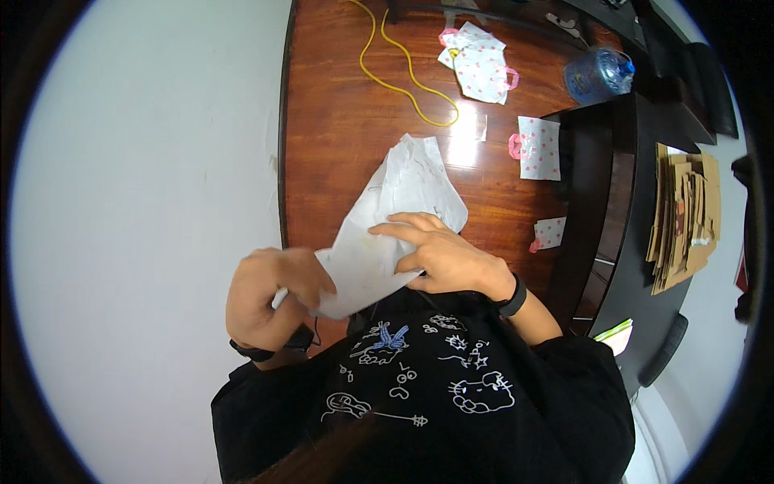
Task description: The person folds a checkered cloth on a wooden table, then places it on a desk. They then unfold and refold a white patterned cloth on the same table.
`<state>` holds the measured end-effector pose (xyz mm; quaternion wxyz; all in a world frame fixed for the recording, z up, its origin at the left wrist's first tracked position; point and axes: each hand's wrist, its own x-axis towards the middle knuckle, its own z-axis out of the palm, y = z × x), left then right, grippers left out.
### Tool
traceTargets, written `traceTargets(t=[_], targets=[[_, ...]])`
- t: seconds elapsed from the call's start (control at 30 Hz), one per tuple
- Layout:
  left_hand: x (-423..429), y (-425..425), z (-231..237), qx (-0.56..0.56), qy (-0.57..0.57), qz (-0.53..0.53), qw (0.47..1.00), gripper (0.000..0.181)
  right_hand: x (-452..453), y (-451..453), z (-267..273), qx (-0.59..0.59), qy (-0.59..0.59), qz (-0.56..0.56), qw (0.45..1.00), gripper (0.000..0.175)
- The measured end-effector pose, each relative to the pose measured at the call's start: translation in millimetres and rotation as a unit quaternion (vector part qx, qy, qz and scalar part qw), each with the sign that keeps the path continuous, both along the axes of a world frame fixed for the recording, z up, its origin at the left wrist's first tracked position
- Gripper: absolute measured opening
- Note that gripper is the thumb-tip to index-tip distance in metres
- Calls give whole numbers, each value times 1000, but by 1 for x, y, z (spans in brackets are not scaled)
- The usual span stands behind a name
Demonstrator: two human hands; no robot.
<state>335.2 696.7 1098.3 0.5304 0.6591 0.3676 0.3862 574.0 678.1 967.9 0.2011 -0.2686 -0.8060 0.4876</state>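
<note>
A crumpled white sheet (pixel 369 260), paper-like and creased, spreads in front of my body, its far end pointing away over the wooden floor. My left hand (pixel 278 296) is curled around the sheet's near left corner; a bit of white shows inside the fist, and the hand is somewhat blurred. On the right side, my right hand (pixel 432 251) lies over the sheet with fingers spread, and a folded edge passes by its thumb. Faint dark marks show on the sheet's right part. Both wrists wear black bands.
Yellow cable (pixel 414 91) loops over the floor (pixel 326 151). White bags with pink dots (pixel 481 63) lie beyond and at right (pixel 539 148). A large blue water bottle (pixel 595 75) stands by a dark desk (pixel 644 212) bearing flattened cardboard (pixel 686 218). A pale wall (pixel 151 181) rises left.
</note>
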Motion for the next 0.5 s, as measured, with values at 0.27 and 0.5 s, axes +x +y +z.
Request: traceTargets(t=[0.27, 0.5], targets=[[-12, -1, -7, 15, -38, 68, 997, 28, -23, 28, 12, -20, 105, 8, 994, 15], [-51, 1, -2, 48, -120, 19, 991, 26, -48, 28, 24, -29, 146, 51, 988, 15]])
